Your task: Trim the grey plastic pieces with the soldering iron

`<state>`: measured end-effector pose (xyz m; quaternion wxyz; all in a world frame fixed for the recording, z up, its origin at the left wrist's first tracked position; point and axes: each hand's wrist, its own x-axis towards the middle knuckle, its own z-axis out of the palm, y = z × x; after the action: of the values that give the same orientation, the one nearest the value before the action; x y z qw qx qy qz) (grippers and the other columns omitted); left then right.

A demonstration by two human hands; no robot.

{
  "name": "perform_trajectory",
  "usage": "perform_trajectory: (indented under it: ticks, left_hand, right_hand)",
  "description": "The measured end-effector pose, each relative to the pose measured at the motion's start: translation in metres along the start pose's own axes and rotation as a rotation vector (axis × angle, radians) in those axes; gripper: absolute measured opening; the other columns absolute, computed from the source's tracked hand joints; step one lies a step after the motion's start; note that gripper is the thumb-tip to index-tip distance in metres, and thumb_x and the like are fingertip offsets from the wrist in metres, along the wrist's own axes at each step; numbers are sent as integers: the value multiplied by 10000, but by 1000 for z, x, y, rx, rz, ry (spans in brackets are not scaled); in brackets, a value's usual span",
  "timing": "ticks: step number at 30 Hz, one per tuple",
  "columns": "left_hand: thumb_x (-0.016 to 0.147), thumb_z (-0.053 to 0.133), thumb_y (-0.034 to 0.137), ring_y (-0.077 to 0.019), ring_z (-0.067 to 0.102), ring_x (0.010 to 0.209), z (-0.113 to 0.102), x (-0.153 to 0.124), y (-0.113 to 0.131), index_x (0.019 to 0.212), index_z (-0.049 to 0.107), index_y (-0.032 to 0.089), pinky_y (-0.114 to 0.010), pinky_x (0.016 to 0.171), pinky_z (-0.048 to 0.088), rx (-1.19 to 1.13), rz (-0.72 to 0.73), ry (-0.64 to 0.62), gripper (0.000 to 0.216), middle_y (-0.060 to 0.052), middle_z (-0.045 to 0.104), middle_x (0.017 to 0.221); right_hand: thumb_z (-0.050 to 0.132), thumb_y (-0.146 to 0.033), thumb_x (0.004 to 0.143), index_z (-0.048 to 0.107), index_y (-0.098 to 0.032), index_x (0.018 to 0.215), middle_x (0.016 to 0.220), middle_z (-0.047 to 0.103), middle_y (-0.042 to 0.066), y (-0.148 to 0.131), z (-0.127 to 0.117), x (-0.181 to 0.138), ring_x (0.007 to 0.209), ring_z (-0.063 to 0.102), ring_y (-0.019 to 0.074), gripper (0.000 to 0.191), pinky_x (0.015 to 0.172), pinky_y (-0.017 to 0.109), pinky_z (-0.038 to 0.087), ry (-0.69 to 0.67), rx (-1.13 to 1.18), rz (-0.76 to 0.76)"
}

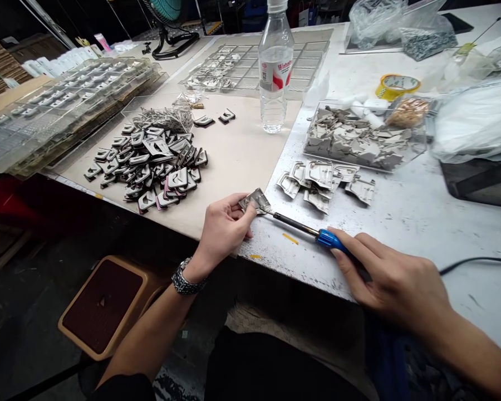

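My left hand [226, 225], with a watch on its wrist, pinches a small grey moulded part [256, 201] above the table's front edge. In my right hand [394, 278] is a soldering iron [294, 223] with a blue handle, its tip at the right side of that part. Whether the tip touches it I cannot tell. Just beyond lies a small group of similar grey parts [319, 177]. To the left is a heap of grey and black frame-like pieces [150, 159].
A water bottle [275, 72] stands upright mid-table. Behind the loose parts sits a clear box of grey pieces [359, 136]. Yellow tape [396, 87] and plastic bags lie at the right, stacked trays [67, 106] at the left. The iron's cord [476, 260] runs right. A stool [108, 306] is below.
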<state>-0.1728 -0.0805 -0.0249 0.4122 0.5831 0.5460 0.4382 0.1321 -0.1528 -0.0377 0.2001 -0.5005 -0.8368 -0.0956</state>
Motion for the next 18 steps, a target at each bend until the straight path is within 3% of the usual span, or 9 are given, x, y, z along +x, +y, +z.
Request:
perform_trajectory:
  ticks: [18]
  left_hand:
    - [1012,788,388,-107,617,432,0,1,-1,1129,801,153,-195,389,477,-3,0,-12,263,17,687,658]
  right_hand:
    - [596,-342,1129,686,-215,1509,894,760,-2,-2,-1,2,636,652,164,411,523,355,302,-4,-38,11]
